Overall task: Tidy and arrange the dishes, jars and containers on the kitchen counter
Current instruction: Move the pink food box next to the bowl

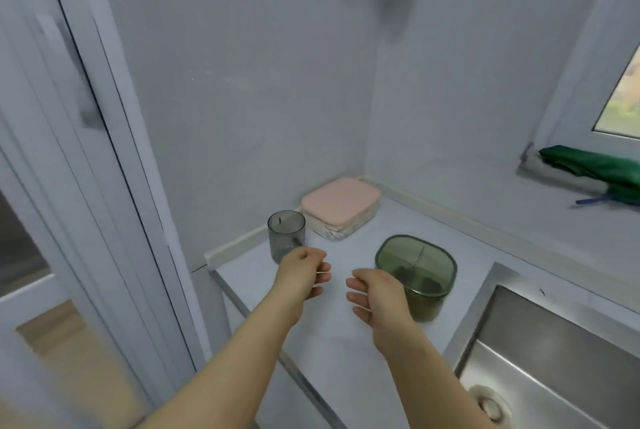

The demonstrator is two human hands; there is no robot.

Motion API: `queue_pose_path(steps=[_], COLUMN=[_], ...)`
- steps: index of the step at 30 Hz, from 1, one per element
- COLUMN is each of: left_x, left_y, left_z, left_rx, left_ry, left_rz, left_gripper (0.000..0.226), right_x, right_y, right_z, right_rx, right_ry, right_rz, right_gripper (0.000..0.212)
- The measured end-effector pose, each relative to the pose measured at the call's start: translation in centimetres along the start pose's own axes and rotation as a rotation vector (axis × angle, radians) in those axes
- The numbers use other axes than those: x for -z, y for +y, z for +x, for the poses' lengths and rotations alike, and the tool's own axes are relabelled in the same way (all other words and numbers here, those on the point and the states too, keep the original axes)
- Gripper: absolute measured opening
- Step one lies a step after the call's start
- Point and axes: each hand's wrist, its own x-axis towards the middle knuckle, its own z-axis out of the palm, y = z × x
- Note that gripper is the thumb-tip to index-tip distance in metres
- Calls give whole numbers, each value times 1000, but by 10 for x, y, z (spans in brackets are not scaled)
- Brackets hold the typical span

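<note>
Three things on the counter (346, 342): 1 pink box (341, 205) in the back corner, 1 grey cup (286, 234) just beside it, 1 green box (415, 266) apart, near the sink (554, 359). I judge the green box is prob. left to line up w/ the others; my left hand (303, 273) and right hand (375, 293) hover loosely curled, holding nothing.

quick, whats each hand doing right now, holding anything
Left hand: open, loosely curled, holding nothing.
Right hand: open, loosely curled, holding nothing.
</note>
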Motion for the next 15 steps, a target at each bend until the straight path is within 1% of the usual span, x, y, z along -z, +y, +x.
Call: queue_pose_path(steps=[7,11,15], left_x=[-14,-29,-38], left_y=[26,35,40], left_z=[69,103,133], left_rx=[-26,8,43], left_ry=[-19,-81,-110], left_rz=[-5,3,-23], left_gripper=[12,14,12], right_x=[-20,-21,-24], right_y=[-35,-45,-50], right_z=[71,104,127], right_rx=[32,34,36], right_ry=[7,72,148], right_rz=[-41,-41,-13], right_gripper=[13,8,9])
